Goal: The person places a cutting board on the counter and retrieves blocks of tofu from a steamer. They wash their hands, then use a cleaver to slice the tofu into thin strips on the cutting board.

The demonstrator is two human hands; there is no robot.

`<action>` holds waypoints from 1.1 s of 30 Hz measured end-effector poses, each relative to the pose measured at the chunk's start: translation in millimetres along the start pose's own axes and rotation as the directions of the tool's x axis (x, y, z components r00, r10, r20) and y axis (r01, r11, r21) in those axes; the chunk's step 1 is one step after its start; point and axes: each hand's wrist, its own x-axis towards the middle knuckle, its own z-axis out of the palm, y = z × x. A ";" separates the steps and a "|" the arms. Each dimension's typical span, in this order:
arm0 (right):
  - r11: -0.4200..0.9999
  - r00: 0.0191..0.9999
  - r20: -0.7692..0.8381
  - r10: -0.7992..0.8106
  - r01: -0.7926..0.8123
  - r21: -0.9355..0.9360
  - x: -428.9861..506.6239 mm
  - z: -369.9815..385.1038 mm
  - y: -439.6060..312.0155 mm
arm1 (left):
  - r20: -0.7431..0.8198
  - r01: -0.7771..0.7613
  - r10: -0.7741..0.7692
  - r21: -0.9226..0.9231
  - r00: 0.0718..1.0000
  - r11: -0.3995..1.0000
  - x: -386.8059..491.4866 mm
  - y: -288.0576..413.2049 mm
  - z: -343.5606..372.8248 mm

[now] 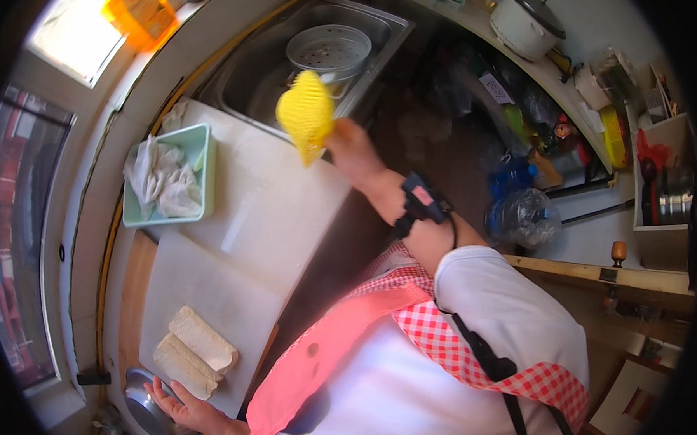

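My right hand [354, 153] grips a yellow ridged item [305, 113], perhaps a cloth or sponge, by its near end. It hangs over the counter edge beside the steel sink [386, 21]. In the sink sits a round metal steamer tray with holes [329, 47]. At the bottom, my left hand [191, 409] is open, palm up and fingers apart, over or beside a metal bowl [142, 395]. Close to that hand, two pale log-shaped pieces of food [197, 351], maybe dough, lie side by side on a whitish board or sheet [205, 281].
A pale green plastic tub [207, 182] with crumpled white cloths or bags [169, 180] stands on the counter [268, 179] by the wall. An orange bottle [140, 11] is on the window ledge. Plastic bottles [523, 213] lie to the right, below a shelf with a lidded white pot [523, 30].
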 end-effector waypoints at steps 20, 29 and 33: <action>0.682 0.902 -0.316 0.295 -0.430 -0.591 389.2 -389.0 208.6 | 0.492 -0.323 0.175 0.232 0.853 0.918 -82.0 331.3 336.0; 0.413 0.956 0.129 0.263 0.009 -0.911 531.3 -381.5 284.1 | 0.544 -0.345 0.110 0.352 0.832 0.870 -97.7 367.1 386.0; 0.800 0.950 0.001 0.311 -0.261 -0.540 552.8 -386.3 307.8 | 0.526 -0.310 0.070 0.385 0.848 0.869 -106.3 367.8 391.3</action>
